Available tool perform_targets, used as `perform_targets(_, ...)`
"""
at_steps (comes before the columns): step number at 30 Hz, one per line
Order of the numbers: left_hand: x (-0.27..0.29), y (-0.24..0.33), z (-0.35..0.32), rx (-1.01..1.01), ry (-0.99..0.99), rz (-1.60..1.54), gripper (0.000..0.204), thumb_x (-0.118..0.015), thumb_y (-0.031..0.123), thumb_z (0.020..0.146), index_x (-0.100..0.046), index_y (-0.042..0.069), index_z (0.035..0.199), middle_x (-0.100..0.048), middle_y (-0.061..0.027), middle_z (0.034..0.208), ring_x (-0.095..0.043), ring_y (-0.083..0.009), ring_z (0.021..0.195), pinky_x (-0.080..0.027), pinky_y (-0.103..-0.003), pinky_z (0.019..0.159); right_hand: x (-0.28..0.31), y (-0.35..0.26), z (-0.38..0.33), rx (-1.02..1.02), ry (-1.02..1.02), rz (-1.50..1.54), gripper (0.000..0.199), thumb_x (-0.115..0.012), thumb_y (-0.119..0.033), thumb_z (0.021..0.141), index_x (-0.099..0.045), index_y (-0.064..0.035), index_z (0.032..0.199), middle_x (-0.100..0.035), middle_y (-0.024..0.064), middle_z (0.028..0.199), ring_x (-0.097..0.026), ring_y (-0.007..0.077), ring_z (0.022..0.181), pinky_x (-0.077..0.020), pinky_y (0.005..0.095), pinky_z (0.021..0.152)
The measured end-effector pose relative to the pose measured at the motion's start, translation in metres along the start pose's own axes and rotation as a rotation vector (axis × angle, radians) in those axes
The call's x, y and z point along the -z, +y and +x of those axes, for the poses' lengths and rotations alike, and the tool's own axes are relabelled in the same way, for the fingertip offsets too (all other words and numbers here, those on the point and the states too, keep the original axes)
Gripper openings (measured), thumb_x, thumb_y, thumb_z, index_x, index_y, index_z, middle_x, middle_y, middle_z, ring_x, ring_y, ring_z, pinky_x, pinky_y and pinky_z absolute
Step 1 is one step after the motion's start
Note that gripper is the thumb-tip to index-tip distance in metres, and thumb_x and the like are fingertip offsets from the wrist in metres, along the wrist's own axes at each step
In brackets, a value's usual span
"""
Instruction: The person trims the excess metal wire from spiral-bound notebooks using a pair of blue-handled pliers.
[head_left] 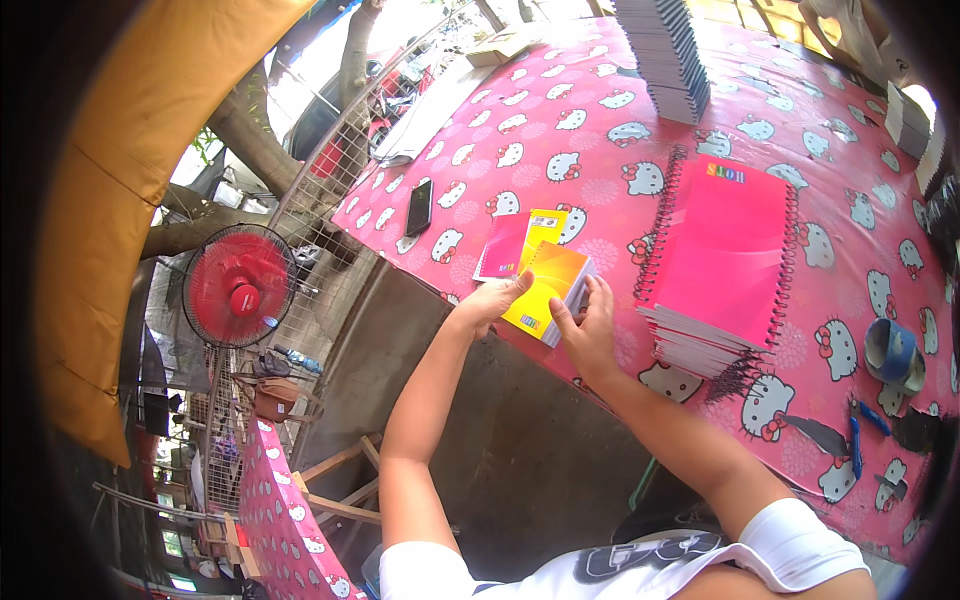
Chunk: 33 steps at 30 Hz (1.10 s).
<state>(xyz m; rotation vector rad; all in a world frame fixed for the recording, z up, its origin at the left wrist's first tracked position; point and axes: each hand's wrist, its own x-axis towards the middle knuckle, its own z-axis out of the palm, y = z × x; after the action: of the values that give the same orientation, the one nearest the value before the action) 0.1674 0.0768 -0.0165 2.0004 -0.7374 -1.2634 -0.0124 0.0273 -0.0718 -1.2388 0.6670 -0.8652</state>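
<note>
The person's left hand is partly closed at the left edge of a small stack of yellow notepads, its thumb lying on the top cover and its other fingers mostly hidden below, pinching that edge. The right hand is half open and curved around the stack's right side, thumb near the cover and fingers along the page edges; whether it grips or only steadies cannot be told. The stack is near the front edge of the table, which is covered in pink cloth with white cat faces. Just behind the stack lie a small pink notepad and a yellow one. A dark phone lies farther left. To the right stands a pile of large pink spiral notebooks, and beyond it, near the right edge, are a blue tape roll and a blue-handled tool.
</note>
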Motion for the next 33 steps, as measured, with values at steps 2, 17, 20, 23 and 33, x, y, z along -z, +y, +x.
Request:
perform_targets(2, 0.012, -0.011, 0.011, 0.099, -0.004, 0.029, 0.068, -0.065, 0.059, 0.082, -0.058, 0.002, 0.119, -0.067, -0.0068, 0.106, -0.064, -0.0145, 0.094, -0.052, -0.030, 0.078, 0.002, -0.014, -0.001, -0.127, -0.057, -0.057, 0.066, -0.069, -0.023, 0.088, -0.036, 0.0081, 0.136, -0.037, 0.0171, 0.134, -0.057, 0.0178, 0.094, -0.0517, 0.0287, 0.076)
perform_targets(17, -0.022, 0.001, -0.061, -0.160, -0.076, -0.306, 0.058, -0.079, 0.021, 0.077, -0.052, 0.003, 0.125, -0.063, -0.0072, 0.113, -0.064, -0.0182, 0.101, -0.052, -0.033, 0.087, 0.003, 0.004, -0.004, 0.089, 0.154, -0.007, 0.050, -0.066, -0.046, 0.087, -0.061, 0.0019, 0.101, -0.067, 0.0114, 0.078, -0.063, 0.0203, 0.068, -0.0482, 0.0341, 0.064)
perform_targets(20, -0.015, -0.008, -0.115, -0.160, -0.093, -0.320, 0.059, -0.080, 0.018, 0.076, -0.051, 0.000, 0.124, -0.064, -0.0077, 0.113, -0.064, -0.0174, 0.100, -0.051, -0.033, 0.088, 0.016, 0.005, -0.003, 0.089, -0.057, 0.160, 0.047, -0.064, -0.037, 0.092, -0.051, -0.0041, 0.124, -0.053, 0.0091, 0.108, -0.053, 0.0118, 0.086, -0.0460, 0.0268, 0.074)
perform_targets(23, -0.014, -0.029, -0.165, -0.108, -0.112, -0.249, 0.063, -0.083, 0.017, 0.071, -0.050, 0.000, 0.122, -0.064, -0.0086, 0.111, -0.063, -0.0165, 0.099, -0.050, -0.032, 0.089, 0.023, -0.014, -0.016, -0.020, -0.328, 0.110, 0.055, -0.061, -0.044, 0.093, -0.049, -0.0001, 0.124, -0.058, 0.0091, 0.097, -0.057, 0.0140, 0.084, -0.0475, 0.0285, 0.076)
perform_targets(33, -0.191, -0.046, -0.197, 0.024, -0.584, -0.020, 0.074, -0.088, 0.020, 0.066, -0.045, -0.001, 0.123, -0.060, -0.0094, 0.111, -0.058, -0.0158, 0.103, -0.046, -0.031, 0.091, 0.225, -0.097, -0.176, -0.332, -0.786, -0.318, 0.097, -0.079, -0.042, 0.075, -0.027, 0.0044, 0.142, -0.059, 0.0209, 0.110, -0.064, 0.0267, 0.091, -0.0507, 0.0354, 0.081)
